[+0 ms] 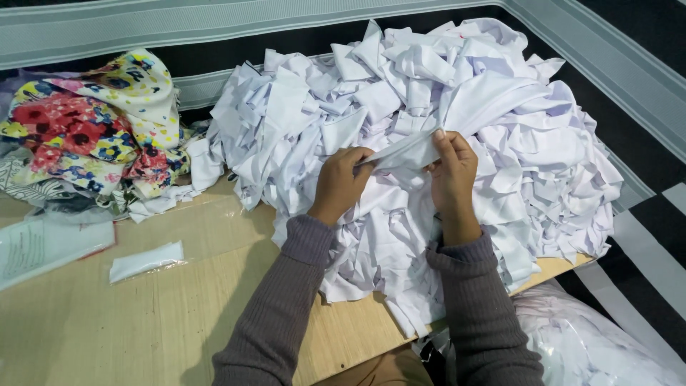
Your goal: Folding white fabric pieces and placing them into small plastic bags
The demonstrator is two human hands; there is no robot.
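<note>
We see a heap of white cloth pieces, matt and creased, on a smooth pale wooden table. Beside it lies printed flowered fabric, a glossy clear plastic packet and a paper sheet. Our sleeves are ribbed grey knit.

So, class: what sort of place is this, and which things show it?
Probably a garment or textile workshop. Both hands, left and right, hold a white strip over a white scrap heap; floral fabric lies on the table.
</note>
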